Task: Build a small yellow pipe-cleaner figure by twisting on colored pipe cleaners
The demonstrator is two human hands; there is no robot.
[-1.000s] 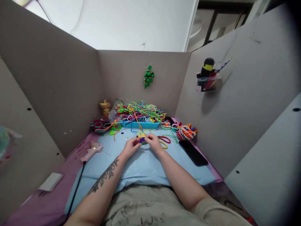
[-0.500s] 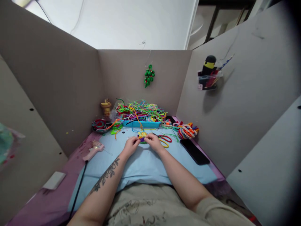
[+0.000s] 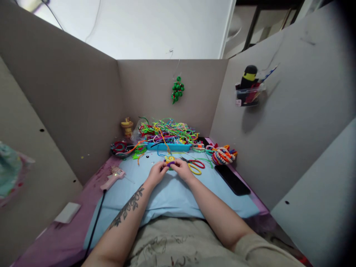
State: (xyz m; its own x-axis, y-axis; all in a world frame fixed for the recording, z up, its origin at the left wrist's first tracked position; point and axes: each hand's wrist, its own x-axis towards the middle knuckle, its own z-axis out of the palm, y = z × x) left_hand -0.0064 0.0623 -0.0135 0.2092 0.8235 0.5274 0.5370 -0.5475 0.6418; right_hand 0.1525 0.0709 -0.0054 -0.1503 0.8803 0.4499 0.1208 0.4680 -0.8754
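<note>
My left hand [image 3: 155,173] and my right hand [image 3: 181,169] meet over the light blue mat [image 3: 167,196], fingertips pinched on a small pipe-cleaner piece [image 3: 169,161] in yellow, purple and green. The piece sits just above the mat, partly hidden by my fingers. Scissors [image 3: 193,164] with red and yellow handles lie just right of my right hand. A blue tray [image 3: 168,147] heaped with many-coloured pipe cleaners [image 3: 166,131] stands right behind the piece.
A pink glue gun [image 3: 112,177] with a black cord lies at left. A black phone [image 3: 232,180] lies at right, near a bundle of coiled pipe-cleaner shapes [image 3: 223,155]. Grey cardboard walls [image 3: 69,100] enclose the desk; a green ornament [image 3: 176,91] hangs at the back.
My two hands have drawn slightly closer together on the small piece; the view has shifted a little to the left.
</note>
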